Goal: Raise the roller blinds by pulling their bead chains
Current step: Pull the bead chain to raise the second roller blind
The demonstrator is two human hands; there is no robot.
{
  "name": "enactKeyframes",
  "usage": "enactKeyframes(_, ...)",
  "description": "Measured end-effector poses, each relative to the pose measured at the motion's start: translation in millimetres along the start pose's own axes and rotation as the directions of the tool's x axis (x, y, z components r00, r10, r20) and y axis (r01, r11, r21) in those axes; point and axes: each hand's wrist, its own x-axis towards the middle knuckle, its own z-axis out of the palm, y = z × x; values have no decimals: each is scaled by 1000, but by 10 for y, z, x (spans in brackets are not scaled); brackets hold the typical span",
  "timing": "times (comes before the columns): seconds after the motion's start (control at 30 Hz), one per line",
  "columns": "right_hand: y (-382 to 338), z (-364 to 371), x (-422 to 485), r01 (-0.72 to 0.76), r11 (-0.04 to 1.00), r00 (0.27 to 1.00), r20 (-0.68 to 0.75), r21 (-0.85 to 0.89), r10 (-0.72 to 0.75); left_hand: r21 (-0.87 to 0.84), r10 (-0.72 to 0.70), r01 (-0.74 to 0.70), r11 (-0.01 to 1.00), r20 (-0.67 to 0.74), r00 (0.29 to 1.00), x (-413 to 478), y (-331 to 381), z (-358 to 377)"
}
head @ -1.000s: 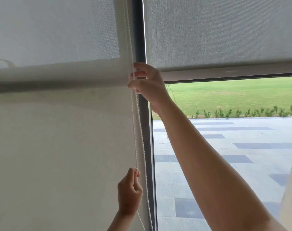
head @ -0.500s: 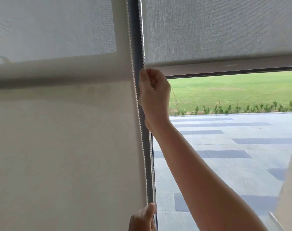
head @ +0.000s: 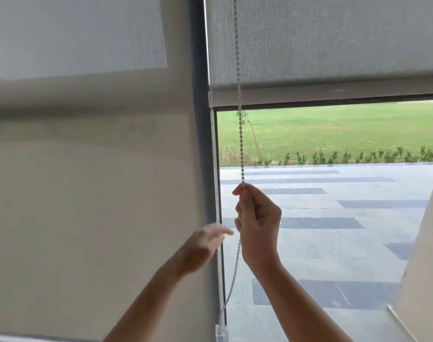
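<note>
A grey roller blind [head: 329,38] covers the upper part of the right window, its bottom bar [head: 334,93] above the open glass. A white bead chain [head: 240,134] hangs taut in front of it. My right hand [head: 257,223] is fisted around this chain, thumb and forefinger pinching it at the top. The chain's slack loops down below the fist to a clear holder [head: 221,333] on the frame. My left hand [head: 203,245], blurred, is just left of the fist with fingers spread, holding nothing. A second, lowered blind [head: 87,193] fills the left window.
A dark vertical window frame [head: 199,119] separates the two blinds. Outside lie a paved terrace [head: 334,230] and a lawn [head: 334,129]. A pale angled panel [head: 423,267] stands at the right edge.
My right hand has come down from the blind's bottom bar to mid-window, pulling the chain. My left hand has risen from the bottom edge and opened beside it.
</note>
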Motion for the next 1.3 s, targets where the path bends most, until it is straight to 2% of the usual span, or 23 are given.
enactKeyframes(0.07, 182, -109, -203, -51, 998, 999, 8, -39, 52, -172, 65, -84, 982, -111, 992, 148, 496, -291)
enactKeyframes(0.17, 425, -266, -485, -144, 985, 990, -4, -100, 144, -337, 219, -310, 889, -280, 935, 301, 1171, -666)
enactKeyframes(0.23, 567, -358, -668, -203, 971, 979, -2, -123, 204, -372, 291, -419, 828, -354, 889, 410, 1526, -844)
enactKeyframes(0.3, 689, -418, -848, -263, 957, 964, 14, -124, 267, -348, 313, -471, 810, -421, 851, 536, 1817, -961)
enactKeyframes(0.37, 813, -468, -1017, -305, 944, 949, 44, -127, 313, -370, 245, -512, 775, -572, 783, 626, 1987, -998)
enactKeyframes(0.4, 885, -482, -1087, -321, 937, 941, 67, -134, 332, -373, 185, -540, 754, -669, 720, 648, 2015, -986)
enactKeyframes(0.47, 984, -484, -1138, -367, 914, 910, 137, -172, 391, -254, 132, -602, 757, -843, 521, 618, 1978, -890)
enactKeyframes(0.53, 981, -469, -1017, -405, 873, 843, 260, -272, 472, -22, 227, -617, 787, -919, 322, 523, 1874, -749)
enactKeyframes(0.57, 941, -455, -880, -402, 846, 787, 341, -350, 514, 72, 283, -611, 789, -924, 257, 477, 1816, -694)
enactKeyframes(0.63, 772, -406, -463, -332, 796, 648, 490, -506, 583, 160, 327, -562, 811, -922, 209, 363, 1697, -598)
enactKeyframes(0.67, 645, -355, -187, -274, 785, 612, 529, -556, 588, 181, 336, -532, 827, -918, 210, 308, 1604, -543)
enactKeyframes(0.7, 465, -270, 115, -217, 795, 620, 549, -567, 561, 194, 341, -500, 844, -913, 222, 254, 1498, -466)
enactKeyframes(0.77, -5, 15, 652, -183, 871, 705, 556, -455, 439, 189, 329, -433, 881, -904, 274, 125, 1264, -263)
enactKeyframes(0.83, -500, 329, 1087, -274, 949, 751, 581, -158, 314, 154, 300, -392, 907, -889, 346, 5, 1014, -22)
enactKeyframes(0.87, -754, 479, 1271, -312, 950, 757, 607, 14, 240, 134, 286, -378, 916, -880, 380, -48, 901, 99)
enactKeyframes(0.93, -1208, 744, 1525, -340, 884, 786, 614, 321, 80, 90, 250, -350, 933, -860, 446, -148, 709, 341)
enactKeyframes(1.0, -1503, 916, 1596, -291, 835, 847, 532, 466, -2, 67, 241, -340, 938, -833, 499, -250, 561, 587)
enactKeyframes(1.1, -1504, 891, 1423, -227, 861, 904, 426, 455, 13, 6, 221, -348, 938, -783, 581, -403, 363, 941)
enactKeyframes(1.17, -1321, 732, 1192, -179, 886, 936, 352, 428, 19, -41, 186, -307, 951, -717, 672, -491, 167, 1111)
enactKeyframes(1.3, -884, 384, 796, -140, 933, 972, 227, 332, 65, -147, 113, -190, 971, -420, 901, -519, -91, 1070)
